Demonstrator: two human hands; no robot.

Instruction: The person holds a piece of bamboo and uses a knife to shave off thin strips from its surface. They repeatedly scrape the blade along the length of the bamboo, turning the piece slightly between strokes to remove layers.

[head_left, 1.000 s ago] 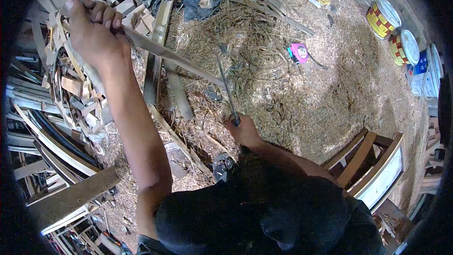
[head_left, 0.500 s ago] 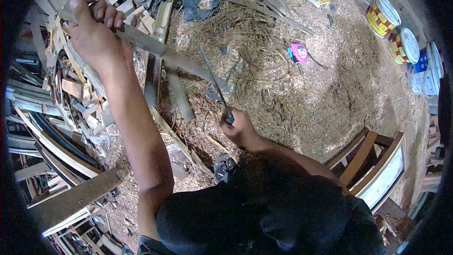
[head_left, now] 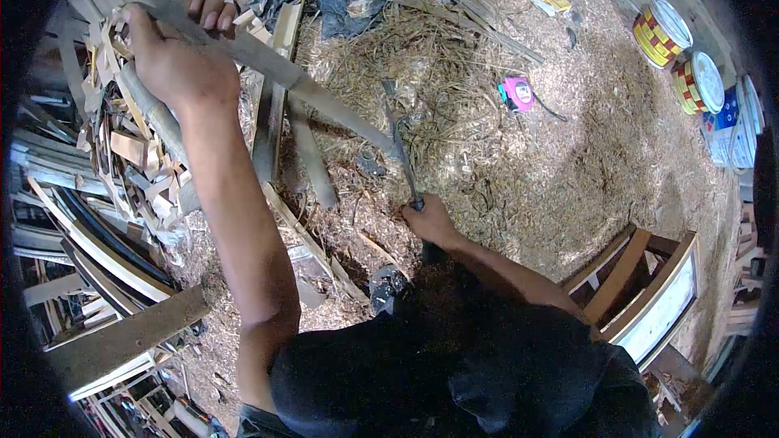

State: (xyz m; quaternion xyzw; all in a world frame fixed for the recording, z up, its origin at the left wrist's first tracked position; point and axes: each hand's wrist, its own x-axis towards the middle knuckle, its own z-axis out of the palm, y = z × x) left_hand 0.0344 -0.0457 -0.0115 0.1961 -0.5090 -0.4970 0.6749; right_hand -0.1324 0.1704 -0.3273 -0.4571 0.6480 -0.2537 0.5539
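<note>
My left hand [head_left: 188, 77] is raised at the upper left, its fingers wrapped round a long, flat wooden strip [head_left: 280, 67]. The strip slopes down to the right, towards the middle of the view. Low in the centre, my right hand [head_left: 430, 221] is closed on the handle of a long-bladed knife [head_left: 407, 164]. Its dark, narrow blade points away from me and overlaps the strip's lower end in this view. Wood shavings [head_left: 454, 130] lie around and beyond the blade.
A pink tape measure [head_left: 518, 93] lies on the shavings. Paint buckets [head_left: 661, 32] stand at the right, above a wooden frame with a pale panel [head_left: 665, 308]. Offcuts [head_left: 134, 150] are heaped at the left, near a plank [head_left: 130, 337] and other wood strips [head_left: 304, 150].
My right hand has moved right and slightly down. The knife blade has swung from leaning left to nearly straight ahead. My left hand and the strip have shifted slightly right.
</note>
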